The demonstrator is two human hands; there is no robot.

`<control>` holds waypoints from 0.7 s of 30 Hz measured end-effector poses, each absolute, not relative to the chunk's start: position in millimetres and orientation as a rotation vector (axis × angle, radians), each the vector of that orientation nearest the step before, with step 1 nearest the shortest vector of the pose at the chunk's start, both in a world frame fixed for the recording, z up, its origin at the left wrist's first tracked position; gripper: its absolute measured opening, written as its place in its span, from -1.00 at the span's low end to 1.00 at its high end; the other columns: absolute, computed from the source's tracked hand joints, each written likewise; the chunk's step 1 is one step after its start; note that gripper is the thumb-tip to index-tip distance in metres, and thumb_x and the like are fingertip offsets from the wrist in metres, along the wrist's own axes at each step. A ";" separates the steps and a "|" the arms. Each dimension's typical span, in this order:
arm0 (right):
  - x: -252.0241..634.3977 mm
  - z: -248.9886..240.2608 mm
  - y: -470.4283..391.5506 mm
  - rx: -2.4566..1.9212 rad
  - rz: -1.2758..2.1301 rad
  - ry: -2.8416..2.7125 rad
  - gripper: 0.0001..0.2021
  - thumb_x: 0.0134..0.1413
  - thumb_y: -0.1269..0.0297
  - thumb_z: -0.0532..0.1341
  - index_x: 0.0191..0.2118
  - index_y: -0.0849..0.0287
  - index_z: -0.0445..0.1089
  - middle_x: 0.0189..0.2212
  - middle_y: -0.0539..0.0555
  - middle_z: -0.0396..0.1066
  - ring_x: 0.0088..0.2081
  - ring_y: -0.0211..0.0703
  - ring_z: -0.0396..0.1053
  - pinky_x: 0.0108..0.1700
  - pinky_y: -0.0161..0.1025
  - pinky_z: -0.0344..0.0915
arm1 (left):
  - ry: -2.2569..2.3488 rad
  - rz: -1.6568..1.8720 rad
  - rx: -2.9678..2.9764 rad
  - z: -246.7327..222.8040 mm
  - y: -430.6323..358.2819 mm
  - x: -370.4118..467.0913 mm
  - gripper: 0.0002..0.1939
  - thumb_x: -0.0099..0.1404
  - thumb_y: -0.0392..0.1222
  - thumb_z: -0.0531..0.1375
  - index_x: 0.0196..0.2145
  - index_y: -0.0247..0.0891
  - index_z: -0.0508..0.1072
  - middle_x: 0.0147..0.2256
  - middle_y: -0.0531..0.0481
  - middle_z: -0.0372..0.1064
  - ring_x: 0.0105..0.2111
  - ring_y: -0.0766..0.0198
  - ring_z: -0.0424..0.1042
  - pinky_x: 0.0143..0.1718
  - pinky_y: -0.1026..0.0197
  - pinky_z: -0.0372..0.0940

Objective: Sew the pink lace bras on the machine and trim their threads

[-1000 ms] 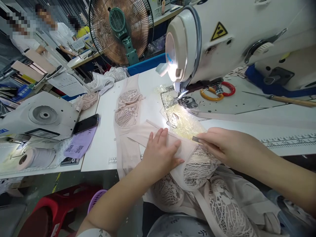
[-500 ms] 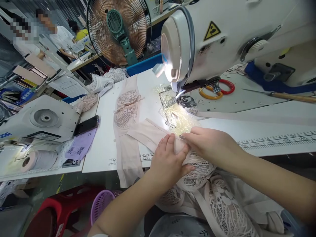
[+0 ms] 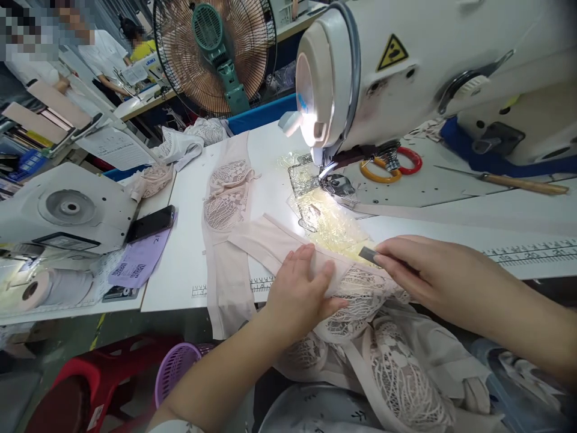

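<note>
Nearest: pale pink bra with lace cups (image 3: 356, 296), band on the white tabletop (image 3: 270, 141), cups at and over its front edge above more pale pink lace garments (image 3: 401, 373). Left hand (image 3: 300, 291): released, palm down, fingers spread on the band. Right hand (image 3: 419, 264): thumb and fingers pinching a small flat grey piece (image 3: 368, 254) at the band's upper edge.

Left of the bra: second pale pink lace piece (image 3: 226, 207), laid lengthwise, lower end over the table edge.

Beyond the hands: crinkled yellowish translucent sheet (image 3: 336, 225), reaching toward the needle area of the white sewing machine (image 3: 396, 90), lamp lit. Right of the needle: orange and red ring handles (image 3: 382, 174); farther right, wooden-handled pointed tool (image 3: 525, 183).

Far: green-and-black fan (image 3: 216, 57); people in white tops (image 3: 101, 54), upper left.
</note>
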State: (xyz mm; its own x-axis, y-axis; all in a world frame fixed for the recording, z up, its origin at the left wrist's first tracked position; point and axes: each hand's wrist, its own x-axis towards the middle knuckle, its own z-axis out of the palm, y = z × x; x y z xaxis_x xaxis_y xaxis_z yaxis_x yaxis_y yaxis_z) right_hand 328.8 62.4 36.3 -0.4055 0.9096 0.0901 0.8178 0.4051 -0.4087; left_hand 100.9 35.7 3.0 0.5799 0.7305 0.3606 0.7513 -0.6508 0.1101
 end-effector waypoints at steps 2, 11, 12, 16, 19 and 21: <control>331.2 29.2 57.9 -1.529 0.581 -2.262 -0.71 0.23 0.16 -0.07 -0.51 0.07 0.11 -0.64 -0.03 0.25 -0.63 -0.21 0.22 -0.57 -0.28 0.06 | -1.281 -0.779 -2.698 8.1 32.1 94.5 -0.67 0.38 -0.05 0.05 -0.14 -0.39 0.42 -0.07 -0.35 0.37 -0.01 -0.01 0.39 -0.08 -0.04 0.42; 323.8 22.0 58.6 -1.631 0.635 -2.259 -0.73 0.13 0.11 -0.12 -0.55 0.04 0.01 -0.62 0.04 0.27 -0.58 -0.14 0.23 -0.53 -0.22 0.06 | -1.162 -0.852 -2.681 11.6 6.6 115.7 -0.72 0.37 -0.24 0.01 -0.15 -0.47 0.44 -0.19 -0.26 0.46 -0.09 0.12 0.43 -0.04 0.12 0.41; 322.2 24.1 59.6 -1.639 0.613 -2.268 -0.74 0.11 0.12 -0.12 -0.56 0.04 -0.01 -0.63 0.04 0.25 -0.59 -0.14 0.21 -0.53 -0.22 0.05 | -1.159 -0.776 -2.682 6.6 4.5 121.6 -0.67 0.37 -0.21 0.02 -0.10 -0.53 0.43 -0.12 -0.32 0.45 -0.03 0.07 0.41 0.02 0.09 0.38; 318.9 24.6 61.7 -1.604 0.498 -2.303 -0.76 0.09 0.16 -0.10 -0.56 0.06 0.04 -0.60 0.05 0.25 -0.57 -0.15 0.21 -0.54 -0.23 0.04 | -1.239 -0.507 -2.645 -12.1 -0.2 136.6 -0.50 0.37 -0.09 0.03 0.05 -0.62 0.36 0.07 -0.44 0.33 0.10 -0.08 0.32 0.12 -0.03 0.28; 317.4 18.5 63.7 -1.513 0.442 -2.340 -0.75 0.15 0.21 -0.10 -0.47 0.11 0.20 -0.49 0.09 0.36 -0.52 -0.14 0.28 -0.51 -0.23 0.09 | -1.282 -0.459 -2.609 -17.3 -1.7 139.1 -0.48 0.37 -0.07 0.03 0.09 -0.58 0.33 0.09 -0.41 0.32 0.11 -0.06 0.31 0.13 -0.02 0.25; 314.4 13.8 66.0 -1.453 0.402 -2.358 -0.73 0.18 0.23 -0.08 -0.42 0.13 0.29 -0.43 0.11 0.41 -0.49 -0.15 0.31 -0.50 -0.24 0.11 | -1.285 -0.489 -2.569 -18.1 -2.4 139.5 -0.49 0.36 -0.07 0.04 0.08 -0.56 0.35 0.08 -0.36 0.34 0.10 -0.04 0.33 0.13 0.01 0.24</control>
State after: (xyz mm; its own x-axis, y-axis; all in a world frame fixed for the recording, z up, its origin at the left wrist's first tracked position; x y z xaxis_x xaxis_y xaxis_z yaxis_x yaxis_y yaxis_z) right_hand 314.4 66.0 13.8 -0.4181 0.8978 0.1387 0.8012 0.4364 -0.4094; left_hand 139.5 -2.4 -18.1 0.5605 0.7297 0.3917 0.8056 -0.5901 -0.0535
